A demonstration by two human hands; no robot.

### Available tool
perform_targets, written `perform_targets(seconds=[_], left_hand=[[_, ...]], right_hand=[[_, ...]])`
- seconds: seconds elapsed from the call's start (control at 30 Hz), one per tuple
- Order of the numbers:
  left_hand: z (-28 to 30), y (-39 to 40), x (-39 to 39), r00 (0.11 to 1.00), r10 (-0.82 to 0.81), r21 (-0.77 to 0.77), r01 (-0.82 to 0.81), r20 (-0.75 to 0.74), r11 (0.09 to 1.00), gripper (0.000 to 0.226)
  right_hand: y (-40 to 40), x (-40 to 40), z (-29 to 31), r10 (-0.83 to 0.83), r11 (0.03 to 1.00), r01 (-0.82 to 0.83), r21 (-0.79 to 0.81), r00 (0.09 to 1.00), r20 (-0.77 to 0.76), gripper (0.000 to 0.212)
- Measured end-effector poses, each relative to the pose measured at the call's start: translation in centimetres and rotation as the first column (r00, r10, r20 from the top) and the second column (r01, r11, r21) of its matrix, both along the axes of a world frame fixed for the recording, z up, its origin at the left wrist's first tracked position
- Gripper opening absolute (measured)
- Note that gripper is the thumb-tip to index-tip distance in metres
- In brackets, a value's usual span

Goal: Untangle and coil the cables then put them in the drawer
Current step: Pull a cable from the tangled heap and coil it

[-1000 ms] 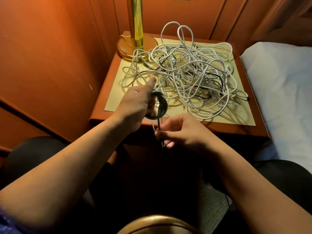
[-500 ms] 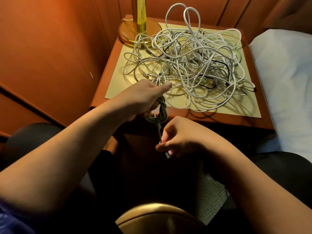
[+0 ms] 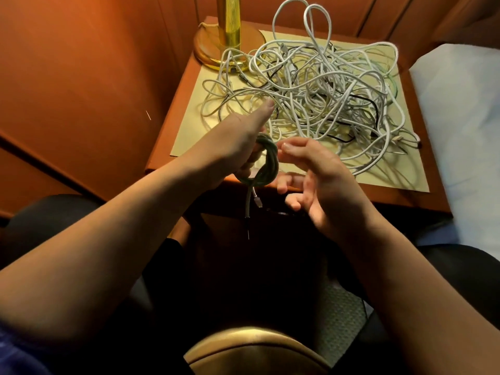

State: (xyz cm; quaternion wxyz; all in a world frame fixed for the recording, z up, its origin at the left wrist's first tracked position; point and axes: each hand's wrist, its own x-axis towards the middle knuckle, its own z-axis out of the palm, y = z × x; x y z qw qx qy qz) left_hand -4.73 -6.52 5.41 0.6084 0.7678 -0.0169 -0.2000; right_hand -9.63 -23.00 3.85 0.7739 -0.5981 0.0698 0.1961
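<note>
My left hand grips a small coil of green cable at the near edge of the wooden nightstand. Two loose ends with plugs dangle below the coil. My right hand hovers just right of the coil with its fingers spread and loosely bent, holding nothing. Behind both hands a big tangle of white and black cables lies on a yellow mat on the nightstand top. No drawer is visible in this view.
A brass lamp base stands at the nightstand's back left corner, touched by the tangle. A bed with a white sheet is on the right. Wood panelling closes the left side. A brass-coloured rounded object sits at the bottom centre.
My right hand let go of the green cable's dangling end and rose beside the coil, fingers opening. The left hand keeps hold of the coil, its thumb lifted toward the tangle.
</note>
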Motion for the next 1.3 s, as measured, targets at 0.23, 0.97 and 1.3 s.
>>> perform_targets(seconds=[0.23,0.97,1.3], left_hand=[[-0.3,-0.6,-0.9,0.995,-0.066,0.191,0.051,0.074,0.98,0.081],[0.2,3.1,0.4,0.973,-0.137,0.171,0.105,0.188,0.98,0.059],[0.4,1.9,-1.3,0.822,-0.232,0.111,0.205,0.52,0.973,0.045]], right_hand=[[0.9,0.4,-0.2,0.205,0.979,-0.2,0.046,0.97,-0.134,0.046],[-2.1,2.8,2.1,0.027,0.979,0.006,0.206,0.988,-0.155,0.045],[-3.5,1.9,1.8,0.132,0.922,-0.055,0.383,0.975,-0.177,0.045]])
